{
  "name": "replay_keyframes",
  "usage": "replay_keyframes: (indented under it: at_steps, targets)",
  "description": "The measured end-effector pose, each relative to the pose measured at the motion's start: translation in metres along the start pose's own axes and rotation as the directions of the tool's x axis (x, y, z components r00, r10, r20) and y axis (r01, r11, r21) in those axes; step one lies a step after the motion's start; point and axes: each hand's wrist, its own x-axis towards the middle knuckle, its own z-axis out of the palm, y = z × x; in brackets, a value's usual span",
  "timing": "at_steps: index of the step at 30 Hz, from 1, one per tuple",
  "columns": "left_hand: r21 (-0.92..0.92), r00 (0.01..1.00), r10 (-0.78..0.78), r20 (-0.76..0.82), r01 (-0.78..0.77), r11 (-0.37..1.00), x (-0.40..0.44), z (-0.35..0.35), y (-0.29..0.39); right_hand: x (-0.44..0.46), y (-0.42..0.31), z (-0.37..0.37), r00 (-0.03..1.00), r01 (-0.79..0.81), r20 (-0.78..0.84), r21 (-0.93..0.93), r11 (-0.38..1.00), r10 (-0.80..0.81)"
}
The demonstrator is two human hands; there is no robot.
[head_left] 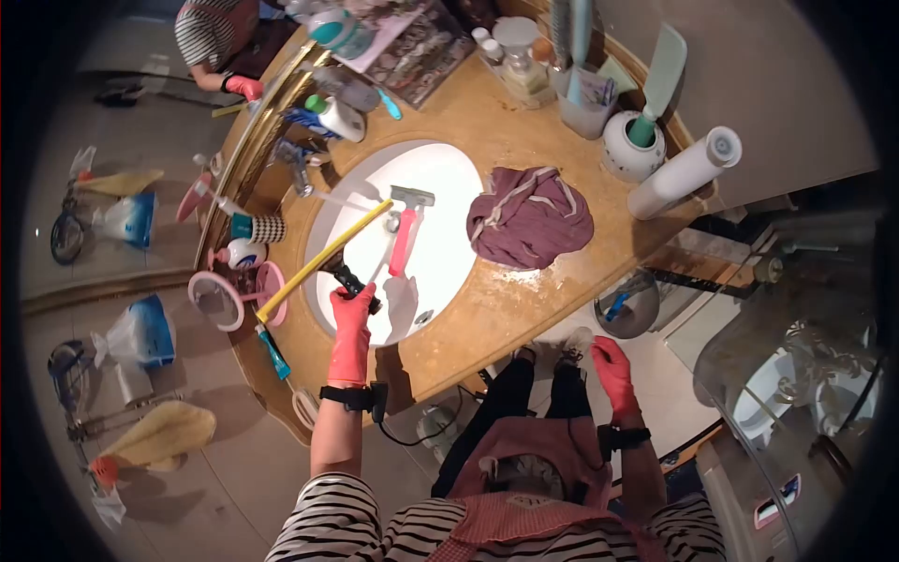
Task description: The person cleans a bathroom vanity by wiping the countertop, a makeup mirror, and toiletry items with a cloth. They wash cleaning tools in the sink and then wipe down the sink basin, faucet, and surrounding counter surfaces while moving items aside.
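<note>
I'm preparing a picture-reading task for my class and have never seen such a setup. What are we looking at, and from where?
There is no robot: one head-worn camera looks forward and down at work done by hand. The pink-gloved left hand grips a dark object at the white basin; I cannot tell what it is. A yellow stick and a pink-handled squeegee show nearby. On the brown counter, a bundled purple cloth lies beside the basin. The pink-gloved right hand is beyond the counter's edge, nothing visible in it.
</note>
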Motion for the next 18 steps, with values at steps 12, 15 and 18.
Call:
replay_keyframes:
  at_steps: [12,15,18]
  targets:
    - [0.385,0.790,0.610,-0.064,-0.544,0.746,-0.104,0.032,0.048,0.005,-0.308,0.229,0.900,0.064,0.425,0.078,0.995,-0.092]
    - [0.019,0.809,0.587,0.037,-0.588,0.809,-0.127,0.044,0.060,0.036,-0.286,0.276,0.959,-0.020,0.282,0.163,0.986,-0.027]
    - [-0.431,0.866,0.441,0.235,-0.313,0.846,-0.092,0.052,0.024,0.012,-0.297,0.259,0.974,0.190,0.057,0.322,0.927,-0.220]
